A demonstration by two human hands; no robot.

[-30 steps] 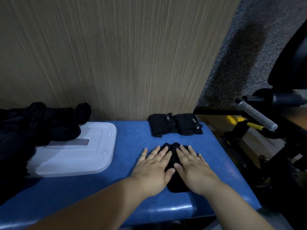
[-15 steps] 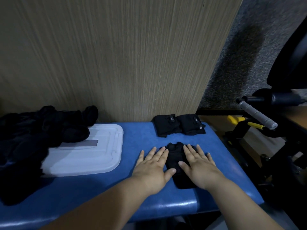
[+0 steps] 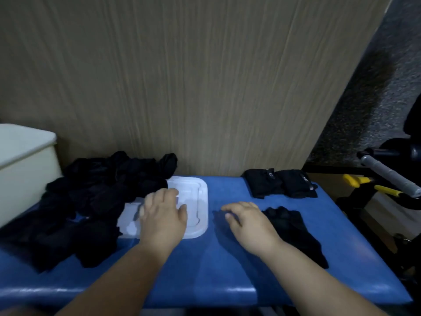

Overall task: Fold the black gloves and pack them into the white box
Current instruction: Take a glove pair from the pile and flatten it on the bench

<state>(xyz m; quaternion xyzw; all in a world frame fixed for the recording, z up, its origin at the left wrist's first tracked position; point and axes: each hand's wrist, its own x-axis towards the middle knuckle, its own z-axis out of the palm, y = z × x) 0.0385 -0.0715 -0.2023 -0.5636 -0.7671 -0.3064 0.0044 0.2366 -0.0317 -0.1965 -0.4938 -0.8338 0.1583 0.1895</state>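
Now left hand [image 3: 163, 215] and right hand [image 3: 248, 222] show grips loose and empty; black fabric glove [image 3: 296, 231] beside the right looks limp, light, so pinch an edge.

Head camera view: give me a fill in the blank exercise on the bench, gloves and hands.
The left hand is over the white ___. The padded bench is coloured ___. The folded gloves lie at the bench's far ___ corner.
Missing words: lid; blue; right.
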